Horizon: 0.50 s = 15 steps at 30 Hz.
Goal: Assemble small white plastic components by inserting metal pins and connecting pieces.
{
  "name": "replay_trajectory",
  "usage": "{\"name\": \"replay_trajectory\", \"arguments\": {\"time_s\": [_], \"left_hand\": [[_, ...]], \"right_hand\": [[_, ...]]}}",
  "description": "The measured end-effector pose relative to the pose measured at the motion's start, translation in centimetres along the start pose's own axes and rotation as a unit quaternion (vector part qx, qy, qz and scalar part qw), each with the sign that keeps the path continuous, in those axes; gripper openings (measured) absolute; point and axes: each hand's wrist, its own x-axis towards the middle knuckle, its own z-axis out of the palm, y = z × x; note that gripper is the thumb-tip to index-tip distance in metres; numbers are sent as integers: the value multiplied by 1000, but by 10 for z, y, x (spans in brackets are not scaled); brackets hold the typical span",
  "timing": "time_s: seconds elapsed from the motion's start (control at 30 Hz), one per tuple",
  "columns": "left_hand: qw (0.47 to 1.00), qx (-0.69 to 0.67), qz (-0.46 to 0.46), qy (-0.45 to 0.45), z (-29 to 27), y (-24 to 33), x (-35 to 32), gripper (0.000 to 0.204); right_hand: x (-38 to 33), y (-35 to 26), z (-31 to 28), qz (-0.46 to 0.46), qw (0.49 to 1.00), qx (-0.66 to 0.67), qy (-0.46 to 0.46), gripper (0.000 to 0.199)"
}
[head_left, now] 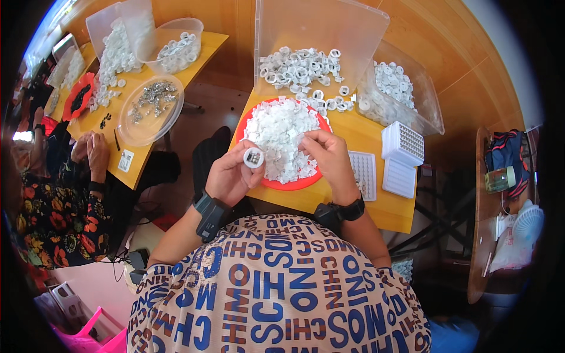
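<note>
Small white ring (253,157) with a dark middle, pinched between thumb and fingers of the left hand (231,175), up over the near left edge of the yellow table (353,203). Right hand (327,157) just beside it, fingertips pressed together on the heap of little white pieces (276,136) in the red round tray (294,182); cannot tell if any piece pinched there. Black bands on both wrists. Behind the tray, a clear bin (318,35) tipped open, more white rings (300,69) spilling out. To the right, a second clear bin (406,94) full of rings, and white grid trays (402,143) stacked near the table edge. Far left, another person's hands (91,152) together at another yellow table (126,112), by a clear dish (154,112) of shiny metal bits.
</note>
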Motion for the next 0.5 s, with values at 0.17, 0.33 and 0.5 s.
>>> {"name": "replay_trajectory", "arguments": {"time_s": [0.17,0.33,0.5], "left_hand": [[999,6,-28,-32,13,-13,19,21],[998,-12,-61,5,14,-25,22,20],[999,-1,-50,-13,7,-29,16,23]], "right_hand": [[-17,-9,18,-80,993,-74,39,14],[-25,-16,24,-120,988,-99,23,14],[-30,-17,23,-109,991,-77,-17,14]]}}
